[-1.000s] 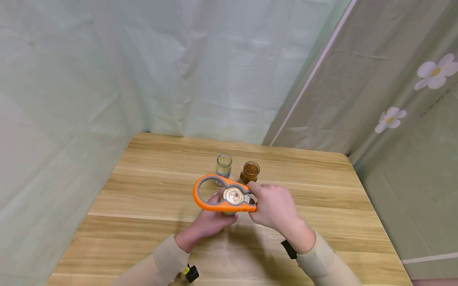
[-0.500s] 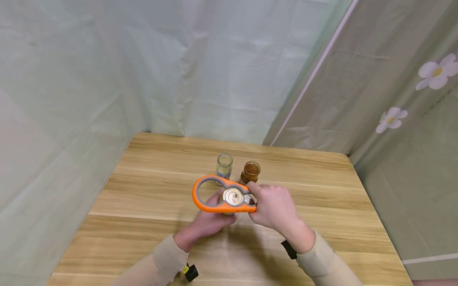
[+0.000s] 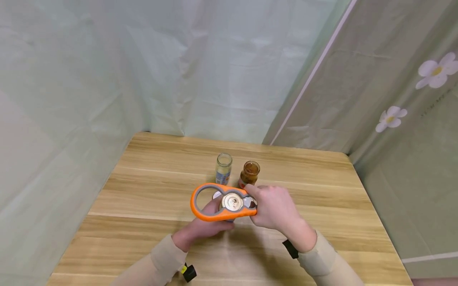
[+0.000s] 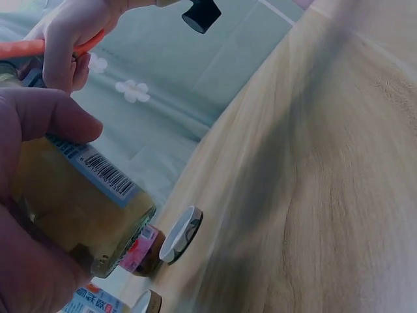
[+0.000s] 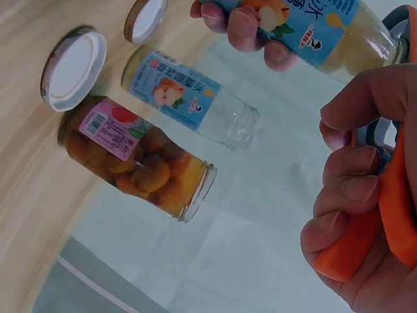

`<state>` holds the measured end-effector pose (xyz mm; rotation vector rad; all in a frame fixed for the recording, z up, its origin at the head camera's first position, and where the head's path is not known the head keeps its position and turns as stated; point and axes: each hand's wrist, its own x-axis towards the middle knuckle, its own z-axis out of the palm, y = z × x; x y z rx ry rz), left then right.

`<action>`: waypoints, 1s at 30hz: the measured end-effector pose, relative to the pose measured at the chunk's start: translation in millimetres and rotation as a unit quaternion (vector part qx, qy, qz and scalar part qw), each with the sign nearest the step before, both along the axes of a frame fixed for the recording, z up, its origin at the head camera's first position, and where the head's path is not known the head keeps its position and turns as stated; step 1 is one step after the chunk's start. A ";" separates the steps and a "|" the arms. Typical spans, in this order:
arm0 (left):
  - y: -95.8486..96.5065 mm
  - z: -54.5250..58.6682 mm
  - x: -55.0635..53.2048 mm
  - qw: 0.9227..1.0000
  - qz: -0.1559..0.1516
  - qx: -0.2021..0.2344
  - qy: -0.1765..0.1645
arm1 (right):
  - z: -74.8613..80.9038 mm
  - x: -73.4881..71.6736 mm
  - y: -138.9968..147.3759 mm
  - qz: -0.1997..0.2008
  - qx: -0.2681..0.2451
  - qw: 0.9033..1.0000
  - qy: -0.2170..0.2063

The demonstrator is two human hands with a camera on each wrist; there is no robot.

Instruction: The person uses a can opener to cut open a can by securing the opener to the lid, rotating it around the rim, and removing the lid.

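Note:
My left hand (image 3: 209, 224) grips a glass jar (image 4: 78, 195) of pale yellow contents, with a blue label and barcode. The jar is held above the table, its gold lid (image 3: 232, 202) facing up in the head view. An orange and grey multi-ring jar opener (image 3: 193, 201) lies across the top, one of its openings round the lid. My right hand (image 3: 273, 206) holds the opener's right end, fingers curled round the orange handles (image 5: 352, 254) in the right wrist view. The jar's lower part is hidden by the opener and left hand in the head view.
Behind the hands stand a lidless clear jar (image 3: 224, 169) with a blue label and a lidless jar of brown round fruit (image 3: 249, 173). Two loose lids, a larger lid (image 5: 75, 68) and a smaller lid (image 5: 146, 21), lie near them on the wooden table (image 3: 143, 190).
The opener, lid and jar have shifted slightly toward the person, and the opener's rounded left end has swung nearer. Both hands keep their hold; the standing jars stay put.

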<state>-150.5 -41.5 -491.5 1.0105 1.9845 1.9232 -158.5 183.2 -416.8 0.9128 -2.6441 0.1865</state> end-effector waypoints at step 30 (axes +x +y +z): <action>-8.5 -19.8 -4.6 0.999 -0.046 -0.009 -0.003 | 0.9 2.5 2.3 0.016 0.000 1.000 -0.001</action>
